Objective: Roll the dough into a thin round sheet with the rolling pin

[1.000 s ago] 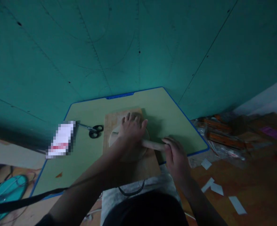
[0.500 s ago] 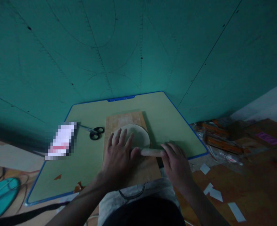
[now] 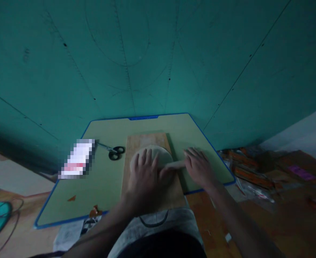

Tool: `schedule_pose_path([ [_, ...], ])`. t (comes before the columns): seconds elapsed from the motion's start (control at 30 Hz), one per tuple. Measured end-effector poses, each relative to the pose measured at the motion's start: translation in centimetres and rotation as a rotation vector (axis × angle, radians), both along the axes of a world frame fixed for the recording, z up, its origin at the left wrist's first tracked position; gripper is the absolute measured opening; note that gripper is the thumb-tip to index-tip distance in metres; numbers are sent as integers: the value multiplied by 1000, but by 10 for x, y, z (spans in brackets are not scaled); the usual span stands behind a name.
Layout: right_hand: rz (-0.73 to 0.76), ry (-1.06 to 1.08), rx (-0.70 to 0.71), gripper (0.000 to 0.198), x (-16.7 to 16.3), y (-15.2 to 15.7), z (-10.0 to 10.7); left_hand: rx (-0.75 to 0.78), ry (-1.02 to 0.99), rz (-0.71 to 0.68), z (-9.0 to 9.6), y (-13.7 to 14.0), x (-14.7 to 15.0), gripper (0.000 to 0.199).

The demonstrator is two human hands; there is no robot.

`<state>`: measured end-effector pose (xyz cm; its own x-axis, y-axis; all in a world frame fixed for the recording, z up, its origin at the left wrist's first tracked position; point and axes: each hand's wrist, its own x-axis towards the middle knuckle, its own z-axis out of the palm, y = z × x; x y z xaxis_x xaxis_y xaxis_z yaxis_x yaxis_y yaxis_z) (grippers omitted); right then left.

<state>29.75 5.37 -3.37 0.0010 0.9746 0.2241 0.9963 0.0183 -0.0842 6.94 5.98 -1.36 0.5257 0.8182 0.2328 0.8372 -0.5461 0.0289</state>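
We look down on a wooden board point(image 3: 175, 195), its near end jutting past the blue rim of a pale green surface point(image 3: 106, 186), over a lap in grey trousers point(image 3: 185, 219). Round, flat, whitish dough point(image 3: 163, 154) lies on the board, toward its middle. A pale roller point(image 3: 176, 165) crosses the board's right edge, its left end over the dough and partly hidden from us by a hand.

The left hand point(image 3: 144, 173) lies palm down above the board, fingers spread and pointing away from us across the dough, thumb stretched along the roller. The right hand point(image 3: 199, 166) is just right of the board, over the roller's right end; its fingers lie close together, and we cannot tell whether they curl round it.

Left of the board, near its edge, we see black-handled scissors point(image 3: 114, 151); further left, a blurred white and red packet point(image 3: 77, 157). A brown scrap point(image 3: 72, 198) sits left of the board's near end. Beyond the board's far end rises a teal wall point(image 3: 158, 71). Well right of the board, wrapped bundles point(image 3: 254, 172) lie in shadow.
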Motion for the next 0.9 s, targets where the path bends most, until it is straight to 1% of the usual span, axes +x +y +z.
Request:
schedule_pose_path([
  [0.03,-9,-1,5,46,1,-14,-2,25,-22,-22,-3,-13,-5,51],
  [0.1,-26,-20,19,48,-1,-36,-2,45,-40,-79,-7,-29,-12,50],
  [0.17,-18,-58,39,49,-7,-42,1,47,-34,-94,-6,-29,-14,50],
  [0.2,-1,-74,46,49,-12,-39,4,40,-26,-86,-5,-25,-13,51],
  [0.23,22,-81,48,49,-17,-31,6,26,-19,-77,-3,-19,-12,51],
  [0.3,70,-67,39,49,-28,-6,11,-7,-9,-65,2,-3,-6,49],
  [0.4,116,-9,-7,47,-38,46,17,-43,-1,-89,4,21,-1,44],
  [0.5,196,24,-122,49,-41,94,22,-75,-26,-54,1,40,-3,49],
  [0.57,224,26,-150,49,-42,108,24,-73,-57,-2,-4,46,-7,56],
  [0.63,235,21,-115,48,-41,100,23,-41,-84,5,-7,43,-14,61],
  [0.7,231,11,-46,46,-40,75,19,-9,-116,-38,-10,32,-20,59],
  [0.77,235,-4,24,46,-41,42,15,15,-145,-83,-12,17,-22,53],
  [0.83,264,-10,54,48,-44,15,13,26,-159,-109,-12,5,-21,48],
  [0.9,282,-6,53,49,-50,4,12,27,-165,-121,-11,-1,-20,46],
])
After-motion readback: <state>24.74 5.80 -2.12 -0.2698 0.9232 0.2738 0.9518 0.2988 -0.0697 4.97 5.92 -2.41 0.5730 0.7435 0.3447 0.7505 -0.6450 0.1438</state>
